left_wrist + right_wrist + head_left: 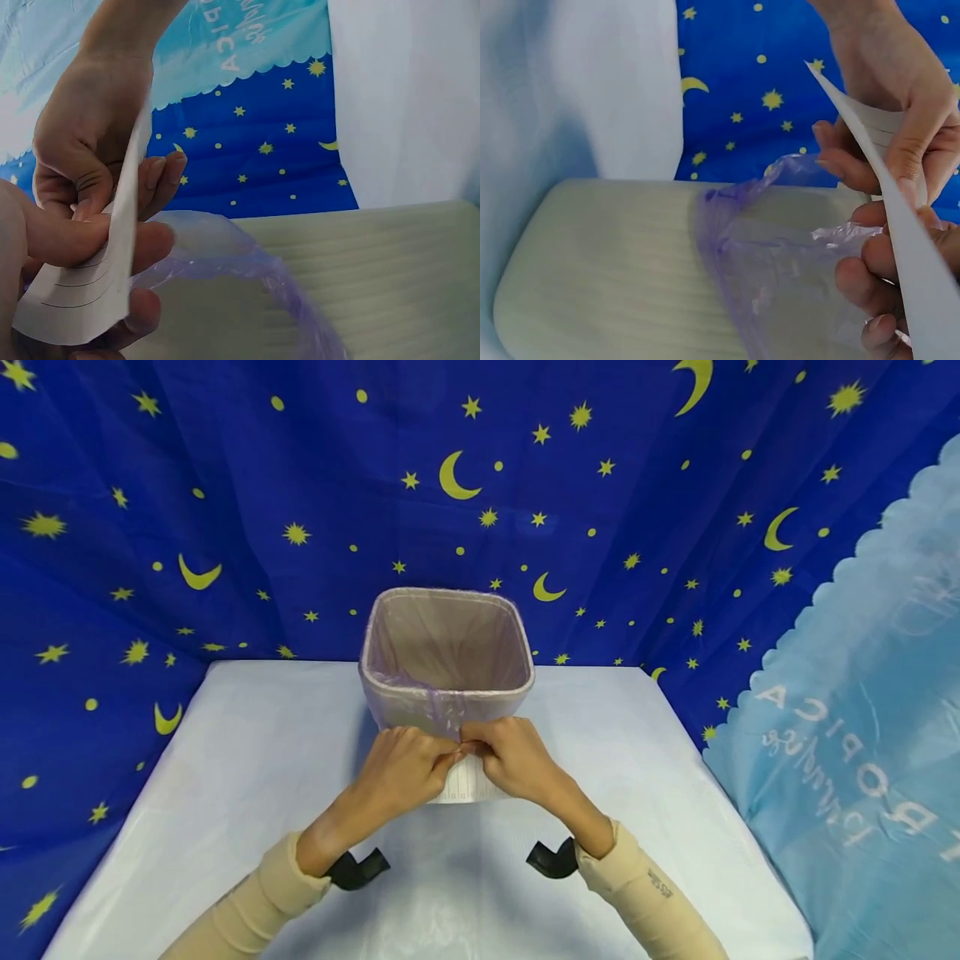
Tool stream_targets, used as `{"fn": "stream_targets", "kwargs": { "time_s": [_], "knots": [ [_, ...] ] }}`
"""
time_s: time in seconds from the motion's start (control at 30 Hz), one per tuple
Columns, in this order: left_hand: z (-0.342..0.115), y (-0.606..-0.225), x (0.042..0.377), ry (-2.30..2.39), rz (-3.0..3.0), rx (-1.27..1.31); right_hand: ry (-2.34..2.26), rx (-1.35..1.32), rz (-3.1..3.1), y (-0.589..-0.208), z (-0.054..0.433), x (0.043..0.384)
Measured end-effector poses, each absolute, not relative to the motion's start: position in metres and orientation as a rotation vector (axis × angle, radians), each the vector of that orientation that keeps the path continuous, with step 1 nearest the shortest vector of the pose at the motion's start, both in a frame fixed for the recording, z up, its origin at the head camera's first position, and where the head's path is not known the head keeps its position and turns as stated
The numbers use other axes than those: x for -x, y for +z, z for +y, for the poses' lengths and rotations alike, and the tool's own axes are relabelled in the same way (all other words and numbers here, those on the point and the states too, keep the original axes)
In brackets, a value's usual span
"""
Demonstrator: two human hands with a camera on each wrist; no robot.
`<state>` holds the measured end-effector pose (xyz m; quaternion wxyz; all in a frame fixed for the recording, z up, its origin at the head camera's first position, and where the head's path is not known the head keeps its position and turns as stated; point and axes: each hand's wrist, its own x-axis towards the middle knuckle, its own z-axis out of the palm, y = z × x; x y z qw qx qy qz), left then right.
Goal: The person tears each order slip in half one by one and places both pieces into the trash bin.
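In the head view, my left hand (405, 768) and right hand (521, 760) meet at the upper edge of a white lined sheet of paper (465, 785). Each pinches it between thumb and curled fingers, and the thumbs almost touch. The sheet hangs in front of a bin (491, 675) lined with a thin, see-through purple plastic bag (431, 697). Seen from the left wrist, the paper (82, 300) bends, its ruled lines facing up. From the right wrist, the paper (915, 277) stands nearly edge-on, and fingers (862, 281) show behind it. The bag's loose edge (727, 217) drapes over the bin's side.
The bin stands on a white-covered table (285, 760), near its back edge. Behind hangs a blue curtain (375, 510) with yellow moons and stars. A light blue cloth (862, 710) hangs at the right. Black wrist mounts (360, 870) sit beside both cuffs.
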<state>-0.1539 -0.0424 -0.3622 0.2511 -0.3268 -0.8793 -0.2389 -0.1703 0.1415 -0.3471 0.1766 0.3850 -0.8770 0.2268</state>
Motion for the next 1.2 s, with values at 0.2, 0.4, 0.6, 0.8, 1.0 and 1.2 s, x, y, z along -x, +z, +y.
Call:
{"fn": "stream_targets", "kwargs": {
  "time_s": [0.2, 0.4, 0.6, 0.8, 1.0, 1.2],
  "knots": [
    [-0.040, -0.364, 0.155, -0.608, -2.328, 0.895, 0.917, -1.072, -2.573, -0.344, 0.142, 0.174],
    [-0.040, -0.365, 0.155, -0.527, -2.332, 0.894, 1.224, -1.032, -2.643, -0.349, 0.143, 0.178],
    [-0.041, -0.367, 0.155, -0.468, -2.381, 0.898, 1.269, -1.001, -2.682, -0.355, 0.144, 0.182],
    [-0.040, -0.366, 0.154, -0.491, -2.456, 0.906, 1.075, -1.039, -2.703, -0.355, 0.149, 0.182],
    [-0.041, -0.366, 0.155, -0.567, -2.530, 0.880, 0.860, -1.187, -2.649, -0.352, 0.153, 0.178],
    [-0.043, -0.368, 0.158, -0.626, -2.578, 0.891, 0.646, -1.326, -2.612, -0.351, 0.157, 0.173]
  ]
}}
